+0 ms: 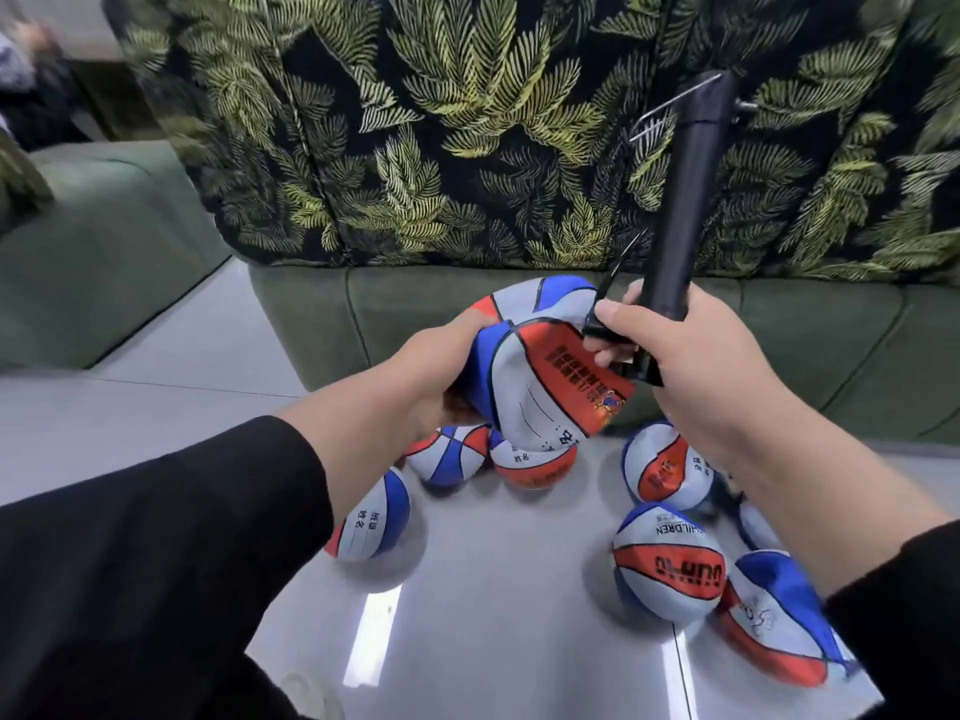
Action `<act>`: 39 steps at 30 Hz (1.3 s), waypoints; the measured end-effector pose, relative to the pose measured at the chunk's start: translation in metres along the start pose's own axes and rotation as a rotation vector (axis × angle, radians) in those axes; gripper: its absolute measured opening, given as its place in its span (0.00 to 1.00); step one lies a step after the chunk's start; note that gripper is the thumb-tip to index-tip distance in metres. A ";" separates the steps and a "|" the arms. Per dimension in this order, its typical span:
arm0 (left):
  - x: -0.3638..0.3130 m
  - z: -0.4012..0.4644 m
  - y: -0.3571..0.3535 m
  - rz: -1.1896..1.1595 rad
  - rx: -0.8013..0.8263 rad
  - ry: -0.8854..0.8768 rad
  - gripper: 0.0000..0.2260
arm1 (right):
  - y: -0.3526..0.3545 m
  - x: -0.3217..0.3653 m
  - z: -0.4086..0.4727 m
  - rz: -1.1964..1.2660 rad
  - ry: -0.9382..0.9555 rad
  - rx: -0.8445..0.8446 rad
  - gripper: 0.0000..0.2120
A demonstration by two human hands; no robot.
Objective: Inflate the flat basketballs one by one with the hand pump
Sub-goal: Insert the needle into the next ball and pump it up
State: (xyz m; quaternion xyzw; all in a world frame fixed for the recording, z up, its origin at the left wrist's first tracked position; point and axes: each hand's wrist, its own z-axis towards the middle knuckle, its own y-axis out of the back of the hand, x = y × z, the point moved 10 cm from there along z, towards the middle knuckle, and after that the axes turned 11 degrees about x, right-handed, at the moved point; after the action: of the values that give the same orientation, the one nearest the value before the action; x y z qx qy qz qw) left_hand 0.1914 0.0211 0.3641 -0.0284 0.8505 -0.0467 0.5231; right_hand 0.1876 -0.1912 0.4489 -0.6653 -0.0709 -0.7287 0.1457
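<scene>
black sleeves frame the view. left hand (441, 366) grips a flat basketball (540, 376); right hand (691, 366) clutches the hand pump (685, 200). one round ball (667, 563) reads "children".

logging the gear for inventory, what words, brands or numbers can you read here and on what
"CHILDREN", upside down, on the white panel of the round red, white and blue basketball at right.
"姓名" and "班级" on the white panel of the round basketball at left.
Black block letters on the orange panel of the crumpled flat basketball that the left hand grips: too blurred.
Black hand pump: none seen.

flat basketball (540, 376): crumpled, red-white-blue, held | hand pump (685, 200): black, upright
</scene>
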 end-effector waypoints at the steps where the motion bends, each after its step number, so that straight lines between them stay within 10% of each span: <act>1: 0.000 0.001 0.000 0.021 0.014 0.008 0.16 | -0.001 -0.001 0.000 -0.013 0.001 0.002 0.09; 7: -0.009 -0.001 -0.005 0.361 0.115 -0.025 0.34 | 0.003 -0.008 0.007 -0.036 0.031 -0.060 0.09; 14: -0.007 -0.003 -0.029 0.488 0.355 -0.084 0.21 | 0.017 -0.013 0.013 -0.081 0.030 -0.074 0.10; 19: -0.004 0.003 -0.033 0.533 0.335 -0.151 0.42 | 0.025 -0.009 0.013 -0.089 0.046 -0.074 0.10; 29: -0.023 0.002 -0.032 0.879 0.105 -0.266 0.48 | 0.037 -0.002 0.005 -0.008 0.076 -0.096 0.10; 39: -0.007 -0.010 -0.020 0.403 0.045 -0.174 0.11 | 0.028 0.003 0.003 0.058 0.097 -0.066 0.10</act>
State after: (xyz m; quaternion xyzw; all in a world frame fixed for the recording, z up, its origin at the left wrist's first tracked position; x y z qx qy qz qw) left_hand 0.1851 0.0025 0.3770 0.1500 0.7895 0.0427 0.5936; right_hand 0.1985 -0.2170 0.4496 -0.6353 -0.0202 -0.7577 0.1479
